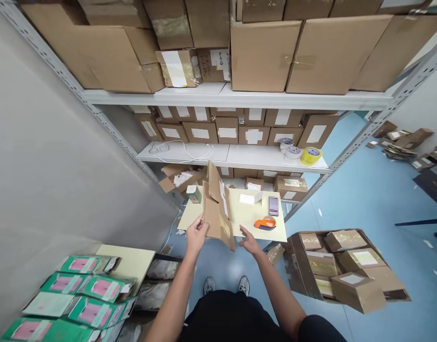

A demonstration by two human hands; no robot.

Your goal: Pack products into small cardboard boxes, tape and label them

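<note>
My left hand [197,235] grips the lower left edge of a brown cardboard box [212,216]. The box is partly folded, with flaps standing out and a white label on its right side. To the right of the box, my right hand [250,242] is apart from it, fingers stretched out and holding nothing. A small green and white box [193,194] stands on the pale yellow table [245,228] behind my left hand. On the table's right side are an orange tape dispenser [265,223], a phone [273,206] and a white paper piece [249,198].
A metal shelf rack [239,99] full of cartons rises ahead. Tape rolls [311,156] and a white cable [189,154] lie on its middle shelf. Green packages [97,311] cover a low table at left. A large carton [295,266] of small boxes stands at right.
</note>
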